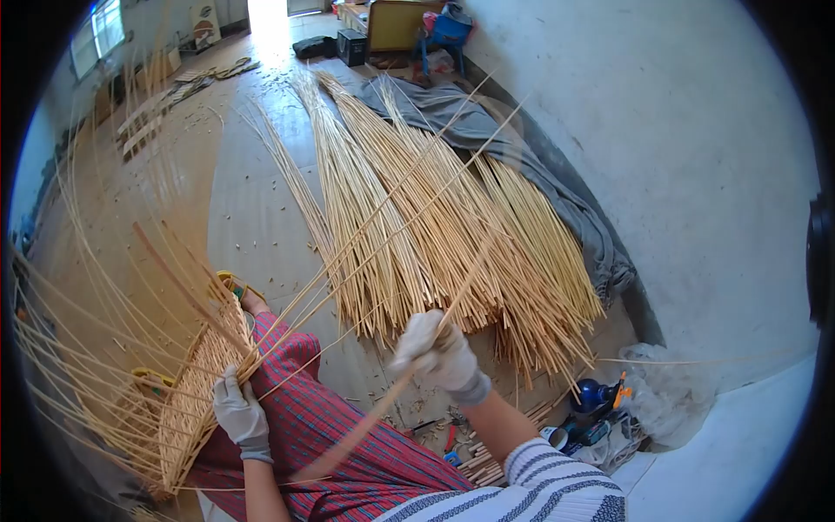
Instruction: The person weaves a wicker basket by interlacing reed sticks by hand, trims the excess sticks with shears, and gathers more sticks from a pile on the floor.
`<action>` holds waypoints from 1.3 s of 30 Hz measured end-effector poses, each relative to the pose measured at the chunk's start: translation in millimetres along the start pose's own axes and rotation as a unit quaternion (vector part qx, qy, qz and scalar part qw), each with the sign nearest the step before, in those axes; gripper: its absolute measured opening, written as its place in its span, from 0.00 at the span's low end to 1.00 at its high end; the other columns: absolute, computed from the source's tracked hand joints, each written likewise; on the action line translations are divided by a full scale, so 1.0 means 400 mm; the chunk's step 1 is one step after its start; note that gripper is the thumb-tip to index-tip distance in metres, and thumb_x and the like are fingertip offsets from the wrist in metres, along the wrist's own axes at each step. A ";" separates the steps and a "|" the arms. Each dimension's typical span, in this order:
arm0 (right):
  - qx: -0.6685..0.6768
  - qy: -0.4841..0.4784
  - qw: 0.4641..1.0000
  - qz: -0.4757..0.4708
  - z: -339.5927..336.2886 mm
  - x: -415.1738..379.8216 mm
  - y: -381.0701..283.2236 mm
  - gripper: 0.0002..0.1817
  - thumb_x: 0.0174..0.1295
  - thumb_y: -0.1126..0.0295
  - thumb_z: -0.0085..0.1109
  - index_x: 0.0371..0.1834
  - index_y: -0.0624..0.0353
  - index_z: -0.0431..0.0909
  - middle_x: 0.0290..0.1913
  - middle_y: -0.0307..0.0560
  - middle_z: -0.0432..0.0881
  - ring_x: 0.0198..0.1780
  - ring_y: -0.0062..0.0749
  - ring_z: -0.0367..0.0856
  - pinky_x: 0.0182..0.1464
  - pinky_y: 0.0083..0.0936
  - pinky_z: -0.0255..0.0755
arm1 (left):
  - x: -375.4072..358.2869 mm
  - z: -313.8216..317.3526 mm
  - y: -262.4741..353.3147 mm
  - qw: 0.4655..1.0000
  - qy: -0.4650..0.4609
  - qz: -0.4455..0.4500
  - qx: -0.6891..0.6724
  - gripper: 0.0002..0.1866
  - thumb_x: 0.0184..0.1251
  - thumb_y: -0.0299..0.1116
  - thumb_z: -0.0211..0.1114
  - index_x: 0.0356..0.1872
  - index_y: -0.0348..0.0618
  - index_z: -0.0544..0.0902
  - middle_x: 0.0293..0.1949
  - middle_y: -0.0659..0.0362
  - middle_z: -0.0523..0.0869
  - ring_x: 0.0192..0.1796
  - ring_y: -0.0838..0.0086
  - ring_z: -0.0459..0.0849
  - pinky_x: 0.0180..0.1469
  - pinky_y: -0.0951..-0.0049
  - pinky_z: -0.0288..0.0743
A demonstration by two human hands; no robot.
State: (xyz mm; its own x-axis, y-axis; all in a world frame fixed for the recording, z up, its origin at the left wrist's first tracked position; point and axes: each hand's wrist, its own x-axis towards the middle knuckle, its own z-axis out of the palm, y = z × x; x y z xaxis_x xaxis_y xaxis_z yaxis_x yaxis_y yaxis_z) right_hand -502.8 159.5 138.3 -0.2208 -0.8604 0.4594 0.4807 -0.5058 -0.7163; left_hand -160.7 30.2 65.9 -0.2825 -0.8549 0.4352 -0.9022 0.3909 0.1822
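A partly woven wicker piece (196,391) with long loose rods fanning out to the left rests against my legs. My left hand (241,416), in a pale glove, grips its right edge, the fingers wrapped over the rim. To the right, my gloved right hand (435,352) is closed round a single wicker rod (470,283), which slants from upper right to lower left and is blurred at its lower end. Two long rods run from the woven edge up to the right, over the bundles. Just beyond my right hand lie the butt ends of large wicker bundles (417,217).
A grey cloth (557,200) lies along the bundles beside the wall. At lower right are a blue spray bottle (596,396), clear plastic (670,396) and short cut sticks. A blue chair (445,39) and black crate (351,47) stand at the back.
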 end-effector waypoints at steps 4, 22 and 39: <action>0.096 -0.052 0.994 -0.022 0.191 0.081 0.075 0.10 0.68 0.83 0.58 0.48 0.57 0.75 0.43 0.47 0.83 0.52 0.42 0.88 0.49 0.30 0.83 | -0.035 0.042 -0.013 0.996 0.059 -0.028 -0.060 0.24 0.67 0.30 0.67 0.65 0.47 0.81 0.60 0.45 0.81 0.58 0.49 0.82 0.60 0.54 0.76; -0.093 0.049 0.986 0.131 0.229 0.041 0.252 0.10 0.70 0.72 0.63 0.49 0.56 0.73 0.46 0.51 0.86 0.49 0.46 0.89 0.48 0.40 0.91 | -0.107 -0.053 -0.002 0.921 -0.069 -0.110 -0.367 0.05 0.72 0.35 0.59 0.37 0.48 0.81 0.34 0.61 0.82 0.39 0.62 0.83 0.43 0.59 0.77; -0.378 -0.152 0.911 -0.063 0.333 -0.013 0.341 0.05 0.71 0.78 0.59 0.38 0.60 0.72 0.45 0.50 0.84 0.39 0.29 0.84 0.45 0.30 0.85 | -0.104 -0.119 -0.061 0.969 -0.105 0.115 -0.190 0.02 0.65 0.35 0.64 0.35 0.54 0.81 0.27 0.61 0.80 0.33 0.64 0.83 0.38 0.62 0.74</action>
State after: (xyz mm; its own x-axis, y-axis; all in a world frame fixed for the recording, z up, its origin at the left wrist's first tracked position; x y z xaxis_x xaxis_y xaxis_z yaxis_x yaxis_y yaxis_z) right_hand -323.1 103.3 108.3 0.0671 -0.7931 0.6054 -0.2803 -0.5973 -0.7514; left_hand -111.4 72.6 85.5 -0.5581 -0.7653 0.3207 -0.6340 0.6426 0.4302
